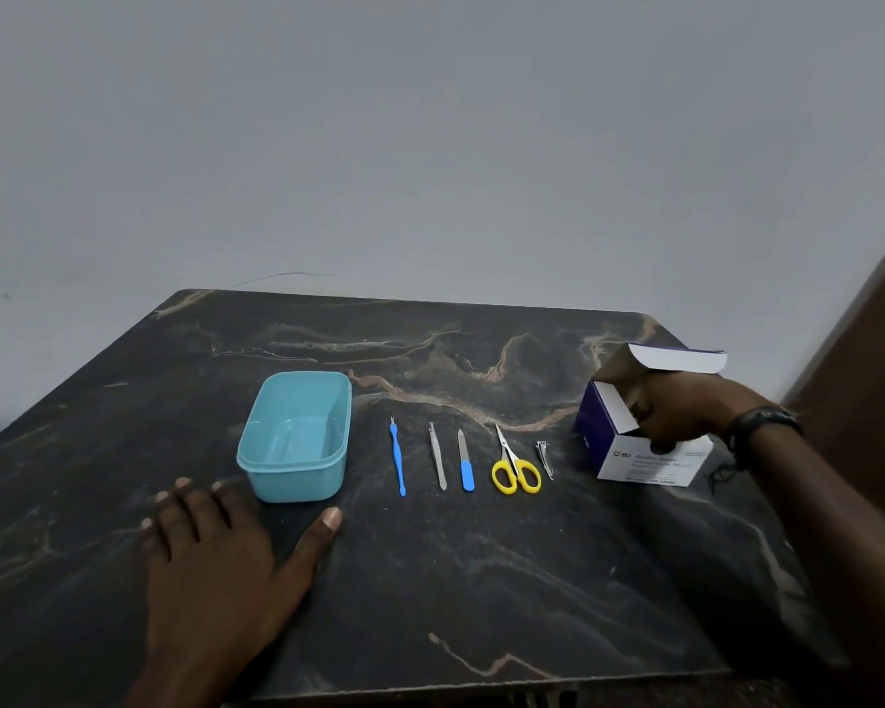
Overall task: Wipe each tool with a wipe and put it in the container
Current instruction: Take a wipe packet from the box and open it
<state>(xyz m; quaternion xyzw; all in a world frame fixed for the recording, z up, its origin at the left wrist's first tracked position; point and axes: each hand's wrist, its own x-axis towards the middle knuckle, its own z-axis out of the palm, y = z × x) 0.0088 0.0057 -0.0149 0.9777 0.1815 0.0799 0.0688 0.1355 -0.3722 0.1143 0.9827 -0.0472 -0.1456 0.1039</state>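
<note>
An empty light-blue container [297, 485] stands on the dark marble table [481, 580]. To its right lies a row of tools: a blue cuticle tool [397, 459], silver tweezers [437, 457], a nail file with a blue handle [465, 462], yellow-handled scissors [514, 467] and a small nail clipper [544, 458]. Further right stands an open white and purple box of alcohol swabs [645, 465]. My right hand [685, 406] is at its opening, fingers down inside and hidden, thumb at the front edge. My left hand [215, 554] rests flat on the table in front of the container, fingers spread.
The table's far edge meets a plain grey wall. A brown wooden surface [859, 350] rises past the table's right edge. The box's flap [675, 359] stands up behind my right hand. I wear a dark band on my right wrist.
</note>
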